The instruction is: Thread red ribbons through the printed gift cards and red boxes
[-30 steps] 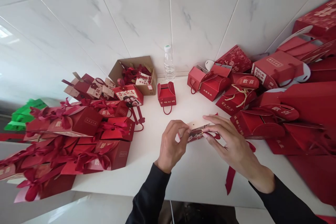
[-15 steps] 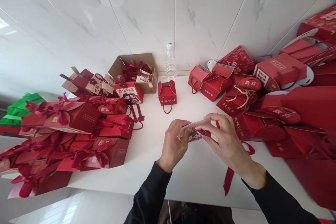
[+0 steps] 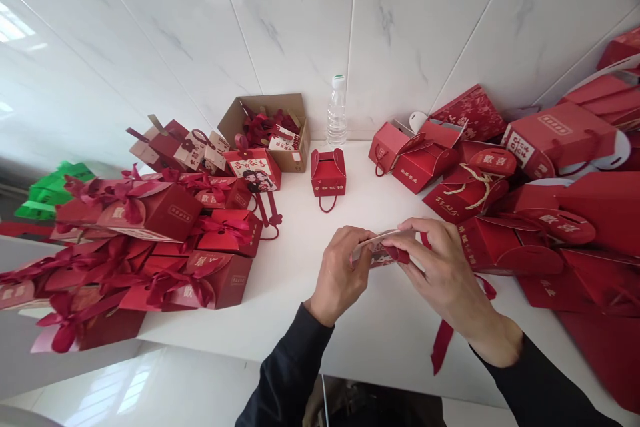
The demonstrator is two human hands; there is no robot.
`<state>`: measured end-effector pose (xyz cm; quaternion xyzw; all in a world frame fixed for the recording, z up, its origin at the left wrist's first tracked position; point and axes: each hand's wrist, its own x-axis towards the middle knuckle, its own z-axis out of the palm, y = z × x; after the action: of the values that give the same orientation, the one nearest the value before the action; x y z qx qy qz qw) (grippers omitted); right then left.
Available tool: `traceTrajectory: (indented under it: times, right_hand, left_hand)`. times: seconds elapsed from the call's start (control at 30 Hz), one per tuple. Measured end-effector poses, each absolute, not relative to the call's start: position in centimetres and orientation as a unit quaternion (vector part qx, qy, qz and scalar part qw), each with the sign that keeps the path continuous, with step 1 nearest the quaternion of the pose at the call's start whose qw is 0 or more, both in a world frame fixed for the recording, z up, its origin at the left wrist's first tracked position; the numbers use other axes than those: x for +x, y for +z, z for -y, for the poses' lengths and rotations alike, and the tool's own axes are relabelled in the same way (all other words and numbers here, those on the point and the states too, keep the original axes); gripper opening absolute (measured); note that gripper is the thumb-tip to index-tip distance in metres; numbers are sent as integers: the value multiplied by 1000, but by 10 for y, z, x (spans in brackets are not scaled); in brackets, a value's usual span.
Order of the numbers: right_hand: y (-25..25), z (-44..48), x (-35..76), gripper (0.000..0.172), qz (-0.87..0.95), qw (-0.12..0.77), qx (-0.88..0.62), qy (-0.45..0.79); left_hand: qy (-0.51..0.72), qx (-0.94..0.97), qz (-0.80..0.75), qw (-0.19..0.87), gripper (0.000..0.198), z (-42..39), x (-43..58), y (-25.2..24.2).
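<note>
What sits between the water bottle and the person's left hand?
A small red gift box stands between the water bottle and the left hand, which pinches a folded box; the rest is bare white table. The head view shows this.

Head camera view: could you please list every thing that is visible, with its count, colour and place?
flat box: one, red and pale, held between both hands
ribbon: one, red, hanging over the table's front edge
small handled box: one, red, upright at centre back
water bottle: one, clear, against the wall
cardboard box: one, brown, open, back left
bowed boxes: many, red, piled left
gift boxes: many, red, piled right
green stack: one, green, far left
table: one, white
left hand, right hand: one each, black sleeves, pinching the flat box
</note>
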<state>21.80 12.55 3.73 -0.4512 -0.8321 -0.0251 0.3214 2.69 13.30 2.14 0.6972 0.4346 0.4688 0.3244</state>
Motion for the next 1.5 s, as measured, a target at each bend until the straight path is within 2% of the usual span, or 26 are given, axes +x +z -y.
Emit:
traceTrajectory:
  times: [0.13, 0.4, 0.63, 0.83, 1.0, 1.13, 1.23, 1.5]
  right_hand:
    - [41, -127, 220, 36, 847, 311, -429, -34]
    - [38, -132, 221, 12, 842, 340, -418, 7]
    - [51, -113, 224, 13, 839, 327, -432, 47]
    - [75, -97, 239, 2, 836, 280, -446, 156]
    - [90, -92, 247, 26, 857, 266, -441, 34]
    - [95, -93, 243, 28, 856, 285, -431, 22]
    - [90, -96, 235, 29, 837, 315, -441, 74]
    - [68, -99, 219, 24, 727, 336, -471, 369]
  left_hand:
    - [472, 698, -429, 325, 13, -132, 28, 21]
    - [465, 716, -419, 311, 13, -129, 26, 23]
    - [464, 723, -393, 328, 10, -124, 28, 26]
    - [447, 753, -338, 344, 16, -116, 25, 30]
    - [429, 750, -333, 377, 14, -106, 15, 32]
    - [440, 748, -330, 372, 11, -99, 10, 33]
    - [440, 752, -319, 372, 11, -94, 7, 33]
    - [459, 730, -301, 407, 14, -86, 7, 31]
